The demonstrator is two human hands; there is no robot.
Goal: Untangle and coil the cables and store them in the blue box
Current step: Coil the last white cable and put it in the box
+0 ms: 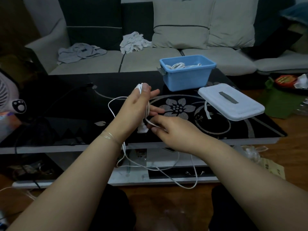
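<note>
My left hand [136, 107] is raised over the table's middle, fingers spread, with several turns of a white cable [150, 165] wound around it; a white plug hangs below its palm. My right hand [168, 129] pinches the same cable just right of the left palm. The rest of that cable trails down over the table's front edge in loose loops toward the floor. The blue box [186, 79] stands open at the back right of the table, with white coiled cables [178, 65] lying inside.
The box's white lid [231, 101] lies on the black glass table [66, 114] to the right, a white strap beside it. A black cable runs across the table's left. A sofa with cloths is behind; a fan stands at far left.
</note>
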